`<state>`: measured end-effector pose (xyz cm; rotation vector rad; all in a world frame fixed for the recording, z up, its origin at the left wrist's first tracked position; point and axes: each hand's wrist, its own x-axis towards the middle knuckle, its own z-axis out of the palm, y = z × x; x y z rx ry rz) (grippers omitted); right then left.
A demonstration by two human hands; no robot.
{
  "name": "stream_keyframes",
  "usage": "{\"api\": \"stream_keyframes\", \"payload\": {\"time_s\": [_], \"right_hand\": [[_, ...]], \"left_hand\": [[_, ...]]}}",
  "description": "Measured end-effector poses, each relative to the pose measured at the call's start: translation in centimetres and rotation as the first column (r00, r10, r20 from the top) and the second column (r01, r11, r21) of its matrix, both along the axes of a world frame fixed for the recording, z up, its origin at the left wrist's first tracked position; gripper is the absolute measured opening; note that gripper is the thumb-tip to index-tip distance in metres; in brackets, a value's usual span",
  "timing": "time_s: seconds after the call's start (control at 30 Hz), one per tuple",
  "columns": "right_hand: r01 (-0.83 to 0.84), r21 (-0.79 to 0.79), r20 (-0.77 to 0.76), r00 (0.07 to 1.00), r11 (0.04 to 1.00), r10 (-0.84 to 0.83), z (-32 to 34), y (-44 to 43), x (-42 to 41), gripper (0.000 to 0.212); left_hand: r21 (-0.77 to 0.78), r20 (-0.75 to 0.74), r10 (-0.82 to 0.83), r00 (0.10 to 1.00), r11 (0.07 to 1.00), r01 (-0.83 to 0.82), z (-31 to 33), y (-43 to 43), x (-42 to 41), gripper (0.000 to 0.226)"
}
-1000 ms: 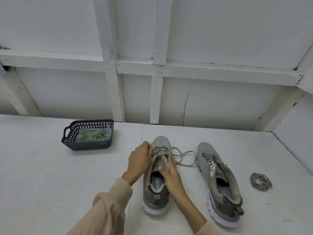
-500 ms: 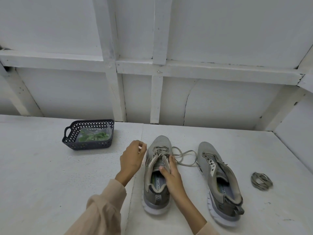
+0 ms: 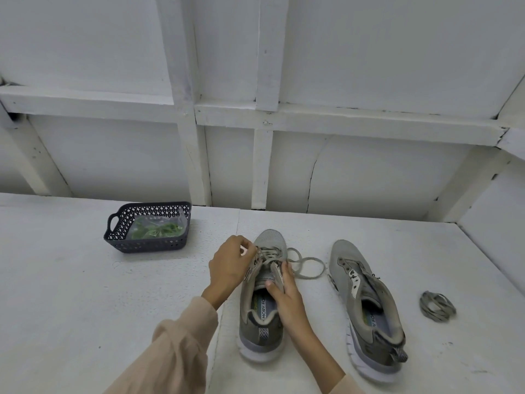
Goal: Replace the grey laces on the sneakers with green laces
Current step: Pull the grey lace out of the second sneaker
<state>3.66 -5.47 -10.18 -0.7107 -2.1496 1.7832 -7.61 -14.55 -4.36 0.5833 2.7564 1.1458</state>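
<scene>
basket point(image 3: 153, 245): dark and perforated, set on the white table point(image 3: 71, 294) at far left, well apart from the shoes.
green laces point(image 3: 159, 230): seen inside the basket, in a clear bag.
left hand point(image 3: 228, 265): fingers are curled at the left eyelets near the toe, and the grey lace point(image 3: 268, 255) is pinched there.
left sneaker point(image 3: 257, 322): stood upright, toe pointing away, laced only across the lower eyelets; a loose loop of lace is trailed onto the table at its right.
right hand point(image 3: 288, 300): the left sneaker is gripped, thumb pressed on the tongue, fingers laid along the shoe's right side.
right sneaker point(image 3: 345, 285): set near the first, unlaced, eyelets bare.
coiled grey lace point(image 3: 437, 307): laid on the table at far right, just beside the right sneaker.
</scene>
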Motion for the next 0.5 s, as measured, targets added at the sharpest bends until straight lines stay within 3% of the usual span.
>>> {"api": "stream_keyframes", "payload": {"time_s": [0.13, 0.23, 0.33, 0.4, 0.5], "right_hand": [[0.002, 0.005, 0.007, 1.0, 1.0, -0.002, 0.0, 0.0, 0.0, 0.07], [0.003, 0.003, 0.001, 1.0, 1.0, -0.003, -0.1, 0.0, 0.0, 0.071], [-0.003, -0.005, 0.003, 1.0, 1.0, 0.003, -0.1, 0.0, 0.0, 0.07], [-0.004, 0.001, 0.004, 1.0, 1.0, 0.004, -0.2, 0.1, 0.0, 0.07], [0.004, 0.001, 0.003, 1.0, 1.0, -0.004, -0.2, 0.0, 0.0, 0.07]], "left_hand": [[-0.002, 0.084, -0.047, 0.995, 0.999, 0.047, -0.6, -0.4, 0.7, 0.024], [-0.014, 0.04, -0.093, 0.995, 0.995, 0.094, -1.5, -1.0, 0.8, 0.024], [0.075, -0.067, 0.007, 0.998, 0.997, -0.002, -0.9, -1.2, 0.1, 0.019], [0.13, -0.048, 0.077, 0.996, 0.989, -0.07, -0.2, -1.1, -0.6, 0.019], [0.038, 0.026, -0.014, 1.0, 0.999, 0.013, -0.4, -1.0, -0.5, 0.029]]}}
